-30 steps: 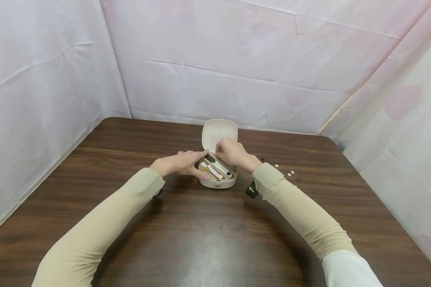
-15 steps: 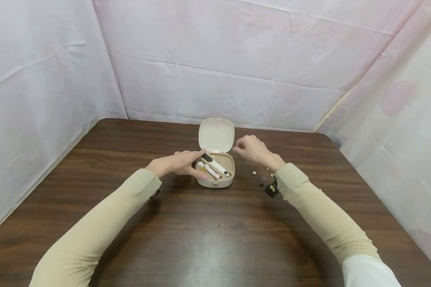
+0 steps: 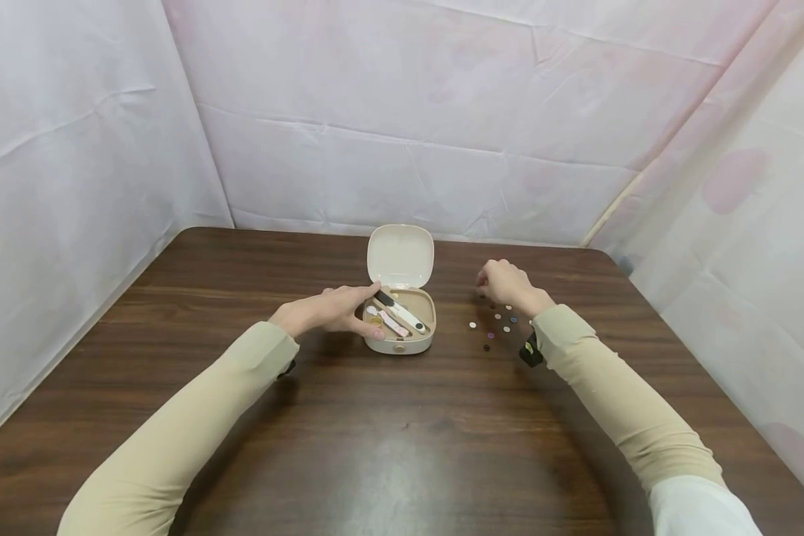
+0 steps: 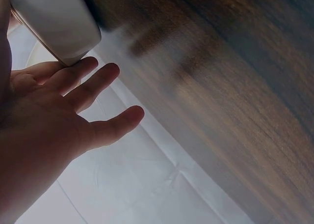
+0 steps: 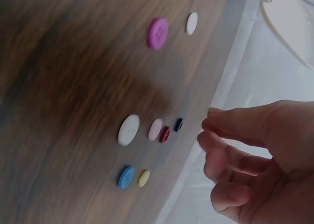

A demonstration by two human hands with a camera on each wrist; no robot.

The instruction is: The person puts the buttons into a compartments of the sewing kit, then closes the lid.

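A cream box [image 3: 402, 345] stands open on the brown table [image 3: 388, 439], its lid [image 3: 400, 255] upright at the back. Inside lie a black-and-white tool [image 3: 402, 311], a pink tool [image 3: 393, 322] and a small yellow item. My left hand [image 3: 365, 307] rests against the box's left side with straight fingers [image 4: 93, 84]; the box's white wall [image 4: 54, 22] shows in the left wrist view. My right hand [image 3: 490, 283] hovers over several loose buttons [image 3: 497, 321], fingers loosely bent [image 5: 216, 140], with nothing seen between them. Below it lie white [image 5: 128, 129], pink [image 5: 155, 129], red [image 5: 165, 134] and blue [image 5: 126, 176] buttons.
A purple button [image 5: 158, 33] and a small white one [image 5: 192, 23] lie nearer the box. White sheeting [image 3: 415, 119] walls in the table at the back and on both sides. The table's right edge [image 3: 670, 327] runs close to the buttons.
My right hand has left the box and moved right to hover over the loose buttons. The left hand has stayed against the box. The view has shifted slightly.
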